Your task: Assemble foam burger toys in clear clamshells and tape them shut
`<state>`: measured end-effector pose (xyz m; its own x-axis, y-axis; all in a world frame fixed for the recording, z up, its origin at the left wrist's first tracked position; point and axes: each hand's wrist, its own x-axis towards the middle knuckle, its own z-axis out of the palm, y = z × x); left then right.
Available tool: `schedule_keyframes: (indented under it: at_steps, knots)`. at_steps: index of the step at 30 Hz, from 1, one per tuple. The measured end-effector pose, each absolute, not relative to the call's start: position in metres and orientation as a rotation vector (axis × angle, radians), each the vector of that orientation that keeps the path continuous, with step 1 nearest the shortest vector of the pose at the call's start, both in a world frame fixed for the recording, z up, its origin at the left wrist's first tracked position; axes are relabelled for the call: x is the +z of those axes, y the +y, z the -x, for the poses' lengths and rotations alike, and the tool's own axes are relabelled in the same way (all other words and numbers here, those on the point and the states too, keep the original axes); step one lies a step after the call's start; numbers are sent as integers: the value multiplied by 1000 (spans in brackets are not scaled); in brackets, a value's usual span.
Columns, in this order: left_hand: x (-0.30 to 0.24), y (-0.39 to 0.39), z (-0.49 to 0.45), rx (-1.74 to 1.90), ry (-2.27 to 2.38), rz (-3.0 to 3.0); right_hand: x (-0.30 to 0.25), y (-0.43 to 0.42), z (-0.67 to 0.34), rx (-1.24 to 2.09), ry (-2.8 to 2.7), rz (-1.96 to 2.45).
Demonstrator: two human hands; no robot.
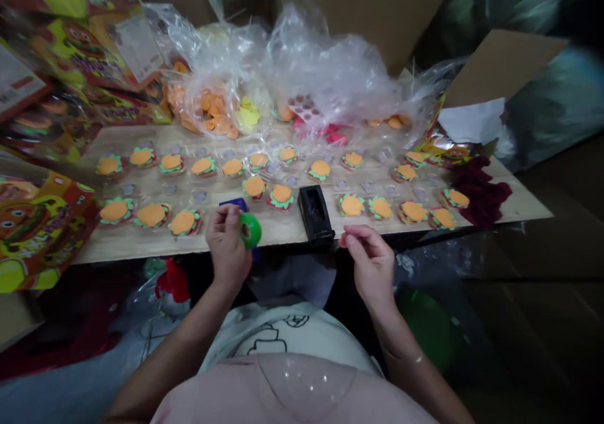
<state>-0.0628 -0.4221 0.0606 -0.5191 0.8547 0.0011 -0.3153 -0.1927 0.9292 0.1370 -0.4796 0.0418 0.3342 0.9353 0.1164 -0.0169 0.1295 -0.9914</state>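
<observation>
My left hand (228,248) is closed on a green ring-shaped tape roll (250,231), held near the table's front edge. A blue object (234,204), partly hidden, lies behind those fingers. To the right, an empty-looking black tape dispenser (315,215) stands at the edge. My right hand (370,257) is just beside it, thumb and fingertips pinched together. Whether anything small is between them I cannot make out. Toy burgers (352,205) with orange tops and green frills sit in clear plastic trays, in rows across the wooden table (155,245).
Printed burger boxes (42,223) are stacked at the left. Clear bags (207,106) of orange and yellow pieces line the back. A dark red cloth (481,191) lies at the right, before an open carton (500,65). A green round object (429,329) is below the table.
</observation>
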Motion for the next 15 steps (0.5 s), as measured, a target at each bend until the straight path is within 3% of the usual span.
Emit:
schedule_keyframes:
  at_steps: [9,15]
  knots:
    - [39,-465,108,1610,1436,-799,-7,-507,-198,706,-763,1474]
    - [42,-465,101,1552,1384,-867,-16,-520,-205,761,-724,1520]
